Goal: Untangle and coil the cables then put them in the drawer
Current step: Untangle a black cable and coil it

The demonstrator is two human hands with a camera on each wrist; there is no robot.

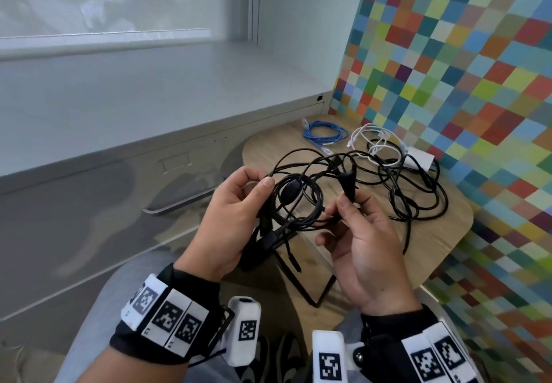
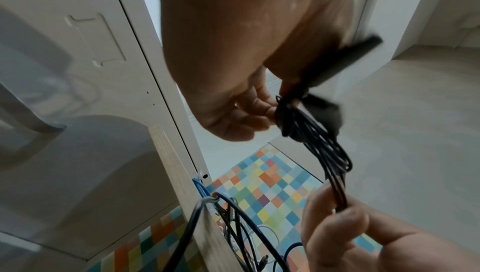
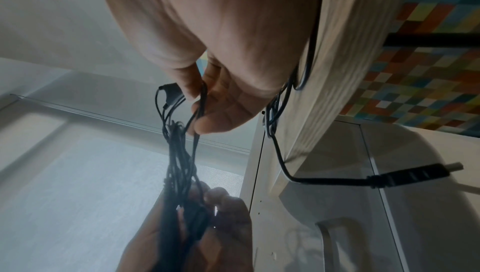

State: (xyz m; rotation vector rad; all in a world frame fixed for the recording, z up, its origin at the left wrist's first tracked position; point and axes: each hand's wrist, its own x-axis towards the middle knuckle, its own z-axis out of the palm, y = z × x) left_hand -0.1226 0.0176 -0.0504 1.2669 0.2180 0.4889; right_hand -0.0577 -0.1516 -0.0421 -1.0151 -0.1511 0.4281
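Above the rounded wooden table, the left hand grips a thin, glossy black cable wound into round loops, and the right hand pinches the loops' far side. Its slack runs away right into a loose black tangle on the tabletop. Behind lie a coiled blue cable and a white cable.

Left hand covering part of the black cable coil, forearms cut off by head view's lower edge
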